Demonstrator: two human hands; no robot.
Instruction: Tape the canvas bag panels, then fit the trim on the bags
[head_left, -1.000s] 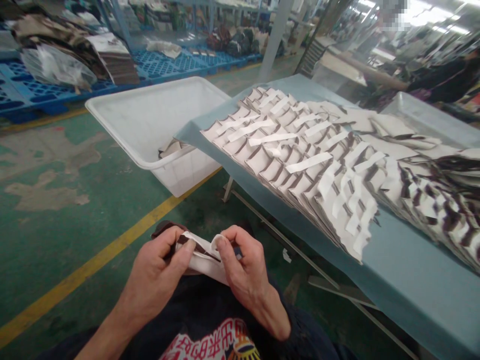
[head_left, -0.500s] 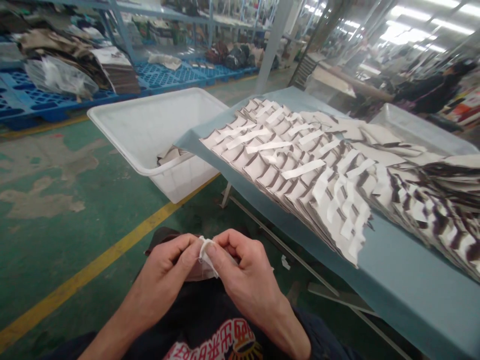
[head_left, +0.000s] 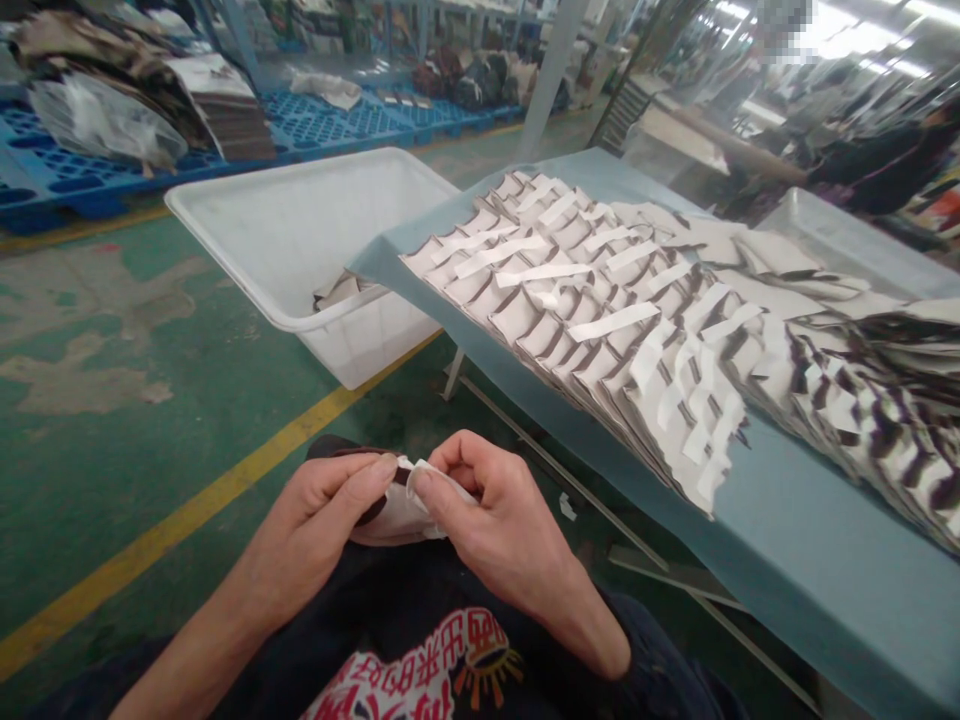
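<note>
In front of my lap I hold a small fabric piece point(head_left: 390, 522), pale on one face with a dark brown edge. My left hand point(head_left: 319, 515) is closed, its thumb and forefinger pinching the upper edge of that piece. Close beside it my right hand point(head_left: 502, 515) is closed on a white strip point(head_left: 444, 480) at the same edge. A short bit of white shows between the two sets of fingertips. My fingers hide part of the strip and the piece.
On the blue-covered table point(head_left: 817, 550) to the right lie overlapping rows of pale pieces point(head_left: 525, 320) with white strips. A white bin point(head_left: 247, 240) stands ahead, scraps inside it. Blue pallets point(head_left: 315, 135) carry bundles farther back. A person in dark clothing point(head_left: 885, 165) is at far right.
My hands have moved slightly apart, and my right hand has drawn the white strip to the right. More of the piece's dark edge shows. The view has shifted slightly.
</note>
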